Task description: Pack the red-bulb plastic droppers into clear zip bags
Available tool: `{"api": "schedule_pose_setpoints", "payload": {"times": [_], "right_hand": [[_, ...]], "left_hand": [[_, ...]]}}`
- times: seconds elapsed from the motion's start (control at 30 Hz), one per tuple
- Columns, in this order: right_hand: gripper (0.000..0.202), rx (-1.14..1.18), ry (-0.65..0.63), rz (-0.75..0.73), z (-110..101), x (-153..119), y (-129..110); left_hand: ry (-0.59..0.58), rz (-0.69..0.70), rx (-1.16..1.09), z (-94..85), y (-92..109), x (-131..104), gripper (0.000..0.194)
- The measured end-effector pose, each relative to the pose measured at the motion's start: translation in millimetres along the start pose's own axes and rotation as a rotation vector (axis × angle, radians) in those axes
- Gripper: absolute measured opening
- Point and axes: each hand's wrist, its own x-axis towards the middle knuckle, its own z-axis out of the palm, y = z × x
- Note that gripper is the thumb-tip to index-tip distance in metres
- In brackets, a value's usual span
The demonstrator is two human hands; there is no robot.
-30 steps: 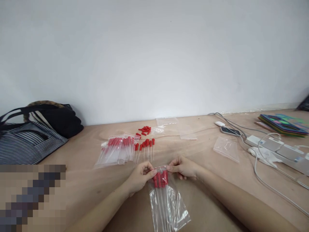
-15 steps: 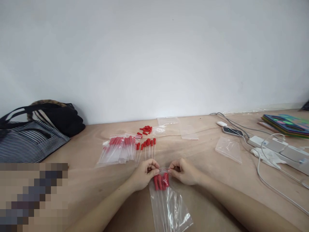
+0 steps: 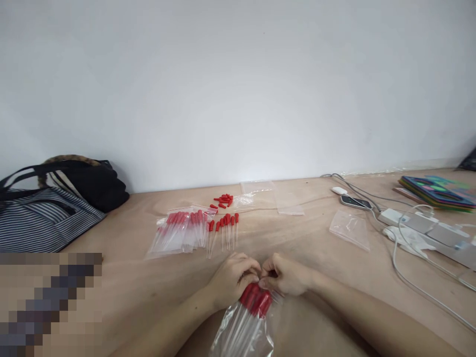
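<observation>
A clear zip-lock bag (image 3: 260, 333) hangs toward me at the bottom middle, with several red-bulbed droppers (image 3: 256, 300) inside, bulbs up at the bag's mouth. My left hand (image 3: 235, 278) pinches the top edge of this bag. Close against it, my right hand (image 3: 284, 275) is also closed on the same edge, fingertips nearly touching the left ones. Beyond my left hand, a row of loose droppers (image 3: 227, 221) lies on the table. Left of them are filled bags of droppers (image 3: 182, 233). The bag's seal is mostly hidden by my fingers.
Loose red rubber bulbs (image 3: 223, 199) and thin clear tubes (image 3: 244, 201) lie near the wall. Flat bags (image 3: 290, 201) are beside them, another bag (image 3: 349, 229) further right. A power strip (image 3: 442, 233) with cables, a phone (image 3: 355, 202) and a striped bag (image 3: 48, 218) flank the table.
My hands have drawn together along the bag's top edge, the left one moving right. The bag has tilted, its lower end swinging left, and the bulbs sit a little lower and further right.
</observation>
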Motion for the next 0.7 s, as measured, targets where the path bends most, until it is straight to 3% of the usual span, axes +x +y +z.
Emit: {"api": "schedule_pose_setpoints", "payload": {"times": [0.17,0.3,0.4,0.53,0.63,0.7], "right_hand": [[0.015,-0.098,0.168,0.069,-12,-15,10],[0.022,-0.356,0.281,-0.155,-28,-21,16],[0.022,-0.714,0.401,-0.389,-27,-17,11],[0.032,-1.073,0.548,-0.629,-14,-6,2],[0.033,-1.076,0.592,-0.696,-10,-2,-6],[0.025,-0.901,0.600,-0.601,-12,-2,-11]], "left_hand": [[0.191,-0.202,-0.082,1.2,3,-5,0.013],[0.177,-0.347,-0.292,5.7,4,-1,0.019],[0.139,-0.340,-0.411,7.1,1,6,0.021],[0.165,-0.329,-0.388,0.7,0,6,0.023],[0.248,-0.275,-0.256,-8.9,3,-1,0.021],[0.340,-0.210,-0.107,-15.1,5,-6,0.021]]}}
